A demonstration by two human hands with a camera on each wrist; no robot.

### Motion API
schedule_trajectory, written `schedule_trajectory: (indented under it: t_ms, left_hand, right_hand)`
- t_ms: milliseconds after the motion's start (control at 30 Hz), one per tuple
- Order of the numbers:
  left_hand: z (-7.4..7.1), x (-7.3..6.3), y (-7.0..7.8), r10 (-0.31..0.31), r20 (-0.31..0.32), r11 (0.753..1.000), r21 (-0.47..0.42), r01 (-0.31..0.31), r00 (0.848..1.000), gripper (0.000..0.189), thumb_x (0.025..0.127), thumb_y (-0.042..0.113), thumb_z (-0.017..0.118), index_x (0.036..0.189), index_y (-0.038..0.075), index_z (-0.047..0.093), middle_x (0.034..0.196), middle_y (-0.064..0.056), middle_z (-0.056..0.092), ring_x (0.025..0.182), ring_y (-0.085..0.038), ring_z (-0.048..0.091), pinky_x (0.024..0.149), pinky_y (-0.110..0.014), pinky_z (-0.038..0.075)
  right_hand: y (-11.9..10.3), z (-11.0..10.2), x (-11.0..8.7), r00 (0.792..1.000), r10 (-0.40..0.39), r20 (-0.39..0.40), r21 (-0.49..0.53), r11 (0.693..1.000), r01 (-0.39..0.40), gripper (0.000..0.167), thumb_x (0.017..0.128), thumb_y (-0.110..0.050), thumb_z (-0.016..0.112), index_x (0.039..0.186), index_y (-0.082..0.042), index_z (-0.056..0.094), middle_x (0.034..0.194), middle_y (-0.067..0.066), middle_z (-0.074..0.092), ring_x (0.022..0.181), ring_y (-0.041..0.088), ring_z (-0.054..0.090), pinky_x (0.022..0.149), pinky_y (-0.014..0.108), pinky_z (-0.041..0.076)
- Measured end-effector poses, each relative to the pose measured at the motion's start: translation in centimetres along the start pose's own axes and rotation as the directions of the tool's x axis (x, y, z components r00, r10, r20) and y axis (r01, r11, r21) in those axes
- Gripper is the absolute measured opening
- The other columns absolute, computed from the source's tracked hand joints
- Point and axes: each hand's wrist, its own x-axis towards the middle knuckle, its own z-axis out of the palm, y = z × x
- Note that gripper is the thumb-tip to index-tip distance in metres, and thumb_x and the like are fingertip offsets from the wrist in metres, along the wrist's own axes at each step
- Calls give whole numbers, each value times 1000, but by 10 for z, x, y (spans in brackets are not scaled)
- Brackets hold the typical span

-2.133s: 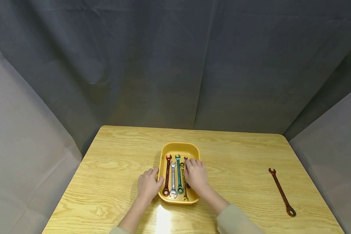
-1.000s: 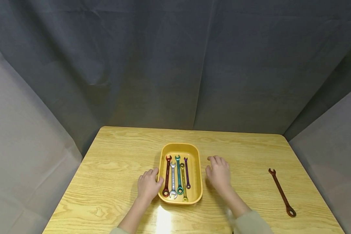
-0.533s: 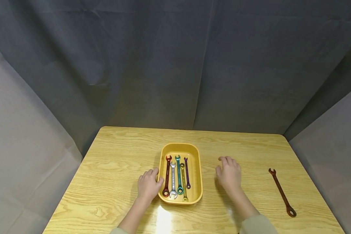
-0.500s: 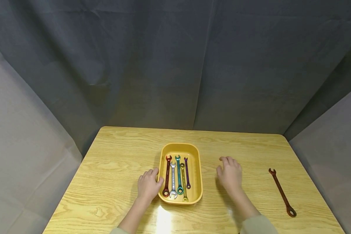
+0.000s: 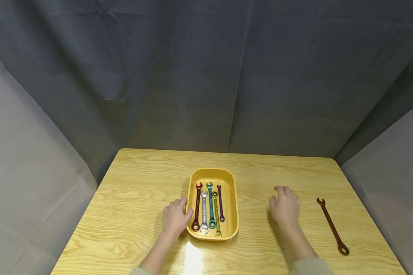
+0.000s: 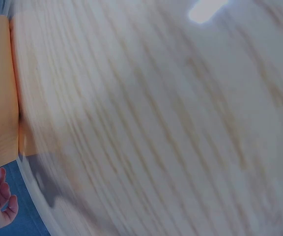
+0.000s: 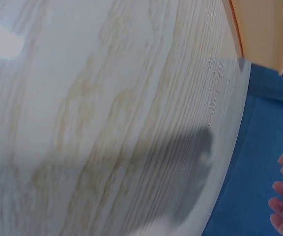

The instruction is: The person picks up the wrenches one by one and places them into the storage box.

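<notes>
A yellow plastic bin (image 5: 230, 208) on the table holds several combination wrenches side by side: a red wrench (image 5: 197, 206), a silver wrench (image 5: 204, 212), a green wrench (image 5: 211, 206), a gold wrench (image 5: 217, 214) and a purple wrench (image 5: 220, 204). My left hand (image 5: 174, 217) holds the bin's left rim, thumb over the edge; the left wrist view shows its curled fingers (image 6: 3, 196) close against the bin wall. To the right of the bin, my right hand (image 5: 286, 208) hovers over the table, fingers loosely bent around nothing. A dark red-brown wrench (image 5: 333, 227) lies farther right.
The light wood table (image 5: 141, 179) carries the bin and the lone wrench. A dark grey cloth (image 5: 179, 76) hangs behind it, with paler cloth panels (image 5: 31, 172) at both sides. A bright glare spot (image 5: 192, 256) shows near the front.
My right hand has come out of the bin and moved right across the table, revealing the purple wrench. The left hand stays at the bin's rim.
</notes>
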Motion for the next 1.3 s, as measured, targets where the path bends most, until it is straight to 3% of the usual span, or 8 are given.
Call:
schedule_trajectory:
  t_ms: [233,767,1033,1300]
  left_hand:
    - [0,1,-1,3,0,1000,2,-3,1000,35,82,32,56,111,13,59,97,-7,64,83,-23,58,68,-35,43]
    - [-1,0,0,-7,5,1000,-3,7,1000,38,82,32,56,114,12,59,100,-8,64,87,-25,58,70,-37,44]
    - [0,0,-1,-10,11,1000,5,10,1000,37,83,32,56,115,13,58,102,-9,64,89,-25,59,73,-38,44]
    - [-1,0,0,-3,6,1000,12,3,1000,35,82,32,56,112,13,59,97,-7,64,83,-23,58,68,-35,43]
  right_hand:
    - [16,-5,-2,997,70,-28,3,998,-70,28,77,-6,59,103,4,59,102,28,57,91,45,52,77,57,39]
    - [47,-14,-10,979,202,34,-36,979,-201,31,81,-9,55,107,7,56,107,32,52,94,49,48,78,59,38]
    - [62,-22,-14,931,344,122,-26,939,-343,34,86,-14,49,115,5,51,116,32,46,103,50,39,83,62,29]
    - [80,-26,-18,900,412,144,-54,911,-409,37,86,-15,47,116,5,49,118,33,43,103,52,38,82,62,29]
